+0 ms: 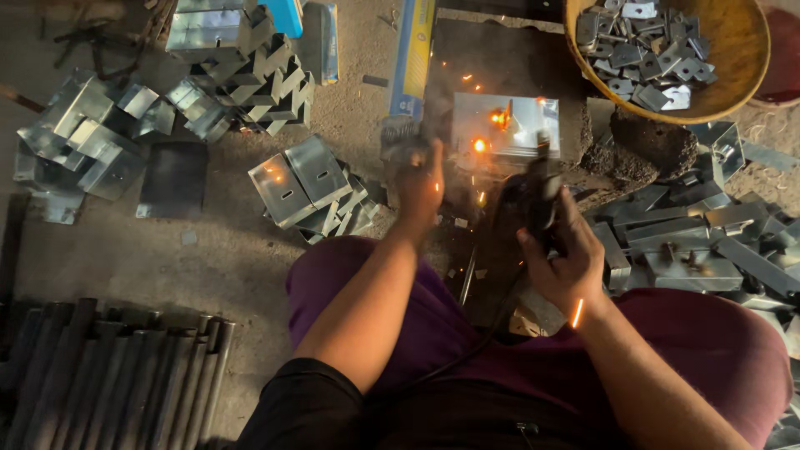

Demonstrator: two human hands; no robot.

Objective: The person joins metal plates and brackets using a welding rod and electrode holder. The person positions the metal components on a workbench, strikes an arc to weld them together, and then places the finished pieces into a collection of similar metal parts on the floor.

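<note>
A shiny metal bracket (525,123) lies on a dark work plate (492,67) on the ground, with glowing orange sparks on its left part. My right hand (560,260) is shut on a black welding holder (533,196) whose tip points at the bracket; a black cable runs from it toward my lap. My left hand (421,187) reaches forward just left of the bracket, blurred, and whether it holds anything is unclear. Sparks fly around both hands.
A round yellow basin (733,92) of small metal plates sits at the top right. Folded metal brackets are piled at the left (83,137), centre (304,187) and right (700,242). Dark pipes (108,375) lie at the bottom left. My purple-clad knees fill the foreground.
</note>
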